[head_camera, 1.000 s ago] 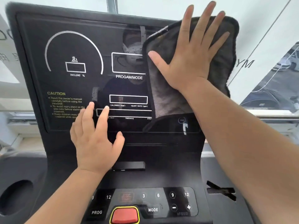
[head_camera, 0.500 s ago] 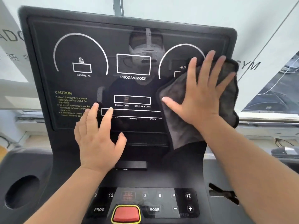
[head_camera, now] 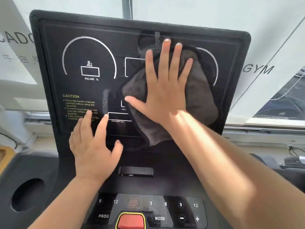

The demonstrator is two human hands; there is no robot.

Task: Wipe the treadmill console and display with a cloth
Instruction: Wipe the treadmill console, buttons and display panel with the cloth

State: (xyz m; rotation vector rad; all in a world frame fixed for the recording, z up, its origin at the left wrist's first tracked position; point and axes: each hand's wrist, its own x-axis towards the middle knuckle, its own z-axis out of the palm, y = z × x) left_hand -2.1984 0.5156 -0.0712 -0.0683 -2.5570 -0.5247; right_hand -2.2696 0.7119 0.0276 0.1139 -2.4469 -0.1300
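Cloth (head_camera: 203, 96), grey and plush, lies flat against the treadmill's dark display (head_camera: 49, 63). It covers the panel's centre and spreads toward three o'clock, and its lower corner reaches the bottom edge of the glass near six o'clock. The right hand (head_camera: 165, 93) presses it there with the palm flat and the fingers spread wide. The fingertips point to twelve o'clock and the thumb stretches toward nine o'clock. The two longest fingers reach the cloth's upper edge.

The left hand (head_camera: 94, 149) is bare and rests on the panel at about seven o'clock. Its fingers are straight and slightly apart, and the thumb is held out to the side. Its fingertips touch the end of the yellow caution text (head_camera: 71, 96) and the corner of the white distance box (head_camera: 118, 116).

At ten o'clock on the display, the white incline arc (head_camera: 89, 37) and its small box are uncovered. A second arc at two o'clock shows only partly past the cloth.

Below the display, the console (head_camera: 140, 185) carries a small black tab (head_camera: 136, 171) at its centre. Further down is a row of numbered keys with a MODE key (head_camera: 159, 218). A red button (head_camera: 131, 221) ringed in yellow sits at six o'clock, at the bottom edge of the view. A round cup holder (head_camera: 27, 195) opens at eight o'clock. Behind the machine at three o'clock, grey GYM lettering (head_camera: 258, 70) shows on the window.
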